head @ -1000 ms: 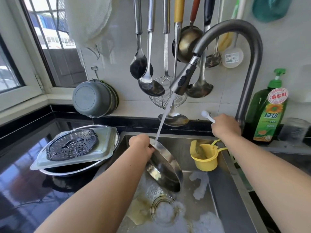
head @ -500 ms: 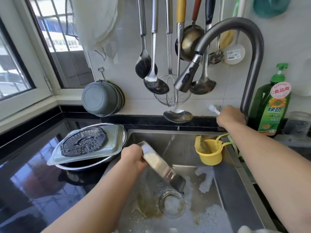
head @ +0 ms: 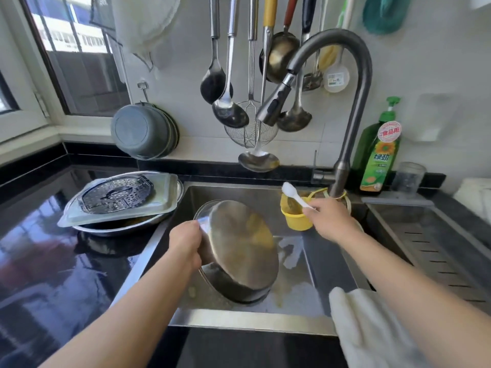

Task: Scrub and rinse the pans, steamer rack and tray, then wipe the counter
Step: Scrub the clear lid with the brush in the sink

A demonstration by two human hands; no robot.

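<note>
Holding pan (head: pixel 239 248) over sink (head: pixel 249 318) | left hand (head: pixel 186 244) gripping rim

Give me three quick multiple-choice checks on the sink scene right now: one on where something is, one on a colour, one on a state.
1. Where does the steamer rack lie?
A. In the sink
B. On the tray atop a pan on the counter
C. Hanging on the wall

2. What colour is the small cup at the back of the sink?
A. Yellow
B. Red
C. Blue

3. How is the pan in the left hand held?
A. Flat, opening up
B. Tilted, its underside facing the camera
C. Resting on the counter

Answers: 1 B, the rack sits on the tray left of the sink. 2 A, the cup is plainly yellow. 3 B, the smooth steel base faces us, tilted over the sink.
</note>
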